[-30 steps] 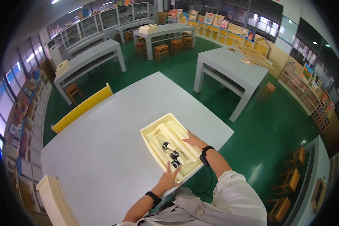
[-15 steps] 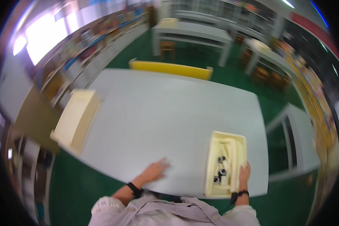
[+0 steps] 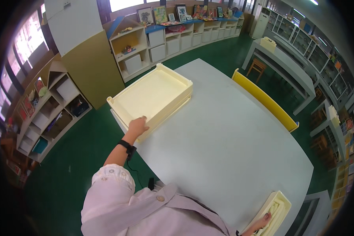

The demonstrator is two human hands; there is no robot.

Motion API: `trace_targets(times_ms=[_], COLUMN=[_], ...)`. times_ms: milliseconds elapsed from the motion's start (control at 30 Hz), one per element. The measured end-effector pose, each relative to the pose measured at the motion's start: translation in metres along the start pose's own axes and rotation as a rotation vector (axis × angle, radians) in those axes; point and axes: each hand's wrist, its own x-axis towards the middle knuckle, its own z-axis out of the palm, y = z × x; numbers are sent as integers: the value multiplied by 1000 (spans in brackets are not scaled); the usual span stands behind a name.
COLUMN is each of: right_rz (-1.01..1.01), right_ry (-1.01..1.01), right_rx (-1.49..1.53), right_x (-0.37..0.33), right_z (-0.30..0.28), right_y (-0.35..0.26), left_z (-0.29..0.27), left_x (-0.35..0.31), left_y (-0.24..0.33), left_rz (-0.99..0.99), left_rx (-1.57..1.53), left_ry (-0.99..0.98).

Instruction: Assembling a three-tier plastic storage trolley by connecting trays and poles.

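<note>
At the left end of the grey table, a large empty cream tray [image 3: 151, 92] lies on top of another cream tray [image 3: 167, 115], whose edge shows beneath it. My left hand [image 3: 137, 128] is closed over the near corner of the upper tray, fingers curled at its rim. Close to my body on the right stands a small, narrow cream tray [image 3: 287, 202] holding long cream-coloured pieces [image 3: 276, 212]. My right hand [image 3: 262, 223] rests in this tray, thumb on top and fingers curled down. Whatever it grips is hidden.
The grey table [image 3: 220, 141] stretches between both trays. A yellow bench back [image 3: 265, 100] runs along its far side. Low shelves with white bins [image 3: 173, 45] line the wall, and another grey table [image 3: 283, 65] with a wooden stool [image 3: 257, 69] stands beyond.
The view has swung left. My left hand has gone from the table's near edge to the large tray on the left. My right hand has shifted from the small tray's side rim to inside it.
</note>
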Motion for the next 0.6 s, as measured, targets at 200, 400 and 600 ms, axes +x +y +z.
trace_targets(times_ms=[200,400,600], right_rz=[104,113,150], right_ry=[-640,-1012,-951], right_rx=[83,113,38], right_x=[-102,-137,-137], right_z=[151,162,121], right_y=[-208,-254,-233], left_z=[37,22,-5], left_x=[21,8,-37], left_y=[4,4,-15], left_rz=[244,178,372], left_rx=[63,-25,-104], left_ry=[435,434,550])
